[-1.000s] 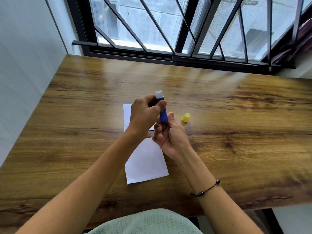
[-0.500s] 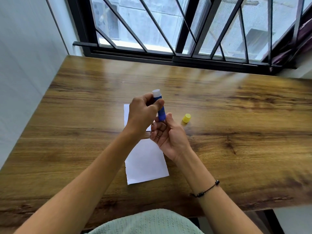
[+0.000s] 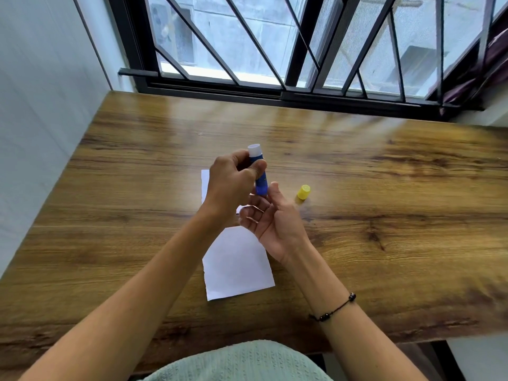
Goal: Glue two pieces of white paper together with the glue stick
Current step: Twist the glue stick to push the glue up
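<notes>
My left hand (image 3: 233,182) grips a blue glue stick (image 3: 260,180) upright, its white open tip pointing up and away from me. My right hand (image 3: 272,220) is just below it, palm up, fingers loosely spread, the thumb touching the stick's bottom end. The yellow cap (image 3: 303,192) lies on the table to the right of my hands. A white sheet of paper (image 3: 237,266) lies on the wooden table (image 3: 384,215) under my forearms. A second white piece (image 3: 204,185) shows beyond it, mostly hidden by my left hand.
A white wall borders the table on the left. A black barred window frame (image 3: 288,92) runs along the table's far edge. My light green garment (image 3: 242,364) is at the bottom near the table's front edge.
My right hand's fingers have opened from a curl around the stick's base to a spread palm. The left hand and stick have stayed almost in place.
</notes>
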